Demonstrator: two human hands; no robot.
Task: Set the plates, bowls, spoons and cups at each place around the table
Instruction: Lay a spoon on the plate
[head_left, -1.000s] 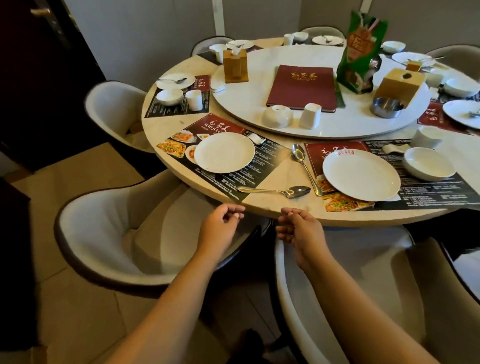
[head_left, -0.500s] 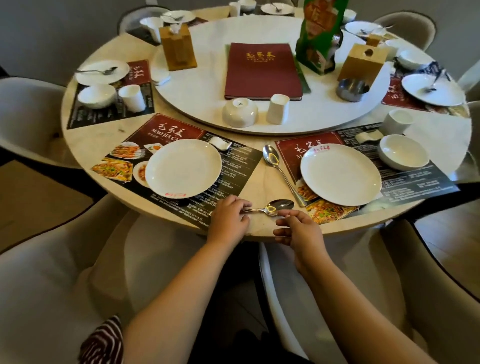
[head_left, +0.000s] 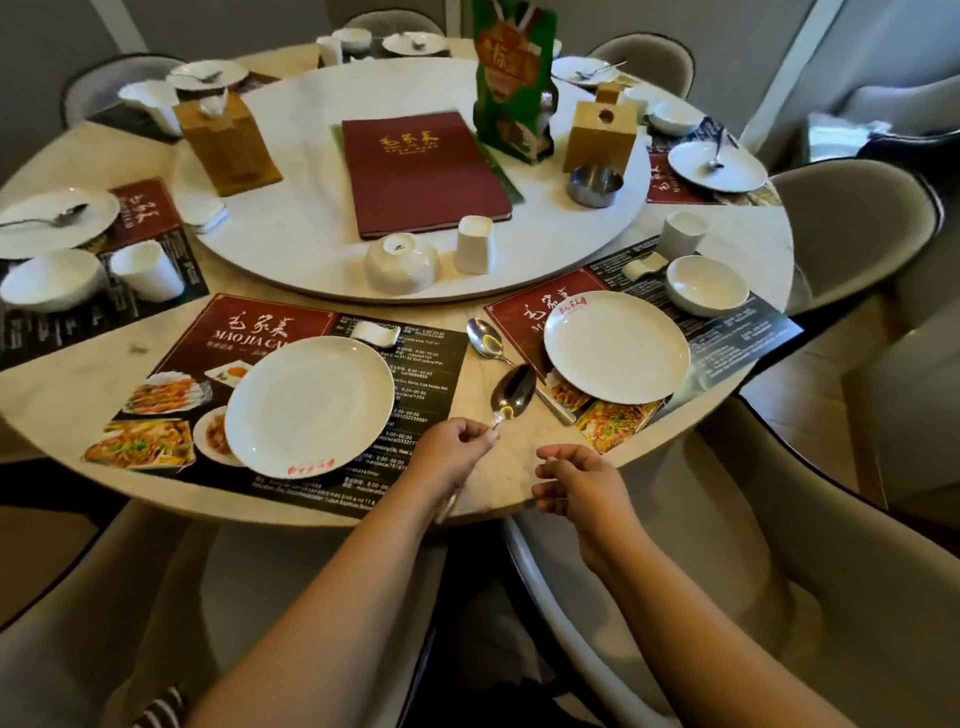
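Two hands are over the near edge of the round table (head_left: 67, 410). The left hand (head_left: 451, 453) pinches the neck of a metal spoon (head_left: 511, 393) between thumb and fingertips, so the bowl of the spoon sticks up and away, raised over the bare strip of tabletop between the two closest placemats. The handle runs back under the palm and its end peeks out below the wrist. The right hand (head_left: 579, 480) holds nothing, fingers loosely curled, hovering just at the table rim beside the left one.

A second spoon (head_left: 488, 340) lies flat on the table just past the held one, bowl pointing toward the turntable, its handle partly hidden behind the raised spoon.

On the left placemat (head_left: 291, 322) sits a white plate (head_left: 310, 399), with a small white spoon rest (head_left: 375, 332) beyond it. The right placemat (head_left: 743, 338) has its own plate (head_left: 616, 347), a little bowl (head_left: 707, 285), a cup (head_left: 682, 235) and another rest beside the bowl.

Up on the white turntable (head_left: 311, 228) there's an upside-down bowl (head_left: 400, 264) and an upside-down cup (head_left: 474, 245) next to each other near its front edge, plus a dark red menu (head_left: 421, 171), two wooden boxes, a green packet and a metal dish.

Places farther round the table look set with plates, bowls and cups, some with spoons lying on the plates, though the far ones are kinda blurry so hard to say exactly. Padded chairs (head_left: 852, 228) ring the table.
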